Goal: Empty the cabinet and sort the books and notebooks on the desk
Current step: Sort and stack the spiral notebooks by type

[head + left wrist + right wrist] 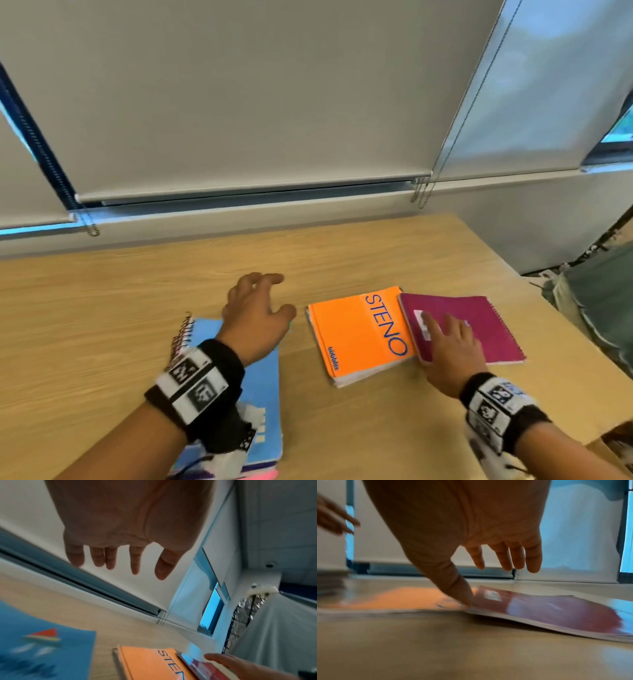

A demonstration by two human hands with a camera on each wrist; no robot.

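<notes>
On the wooden desk [102, 308] lie three piles. A blue spiral notebook [267, 387] tops a stack at the left, partly hidden under my left wrist. An orange STENO pad [356, 335] lies in the middle. A magenta spiral notebook [486, 318] overlaps the pad's right edge. My left hand [275, 294] hovers over bare desk left of the pad, fingers spread and holding nothing. My right hand [442, 322] rests on the magenta notebook [556, 609]. The right hand [472, 582] touches the notebook's left edge with its thumb, its other fingers straight above the cover.
Roller blinds with bead chains [423, 192] and a grey sill run behind the desk. The desk's right edge [534, 284] drops off beside a grey-green fabric object [596, 294]. Bare wood lies in front of the orange pad and behind the notebooks.
</notes>
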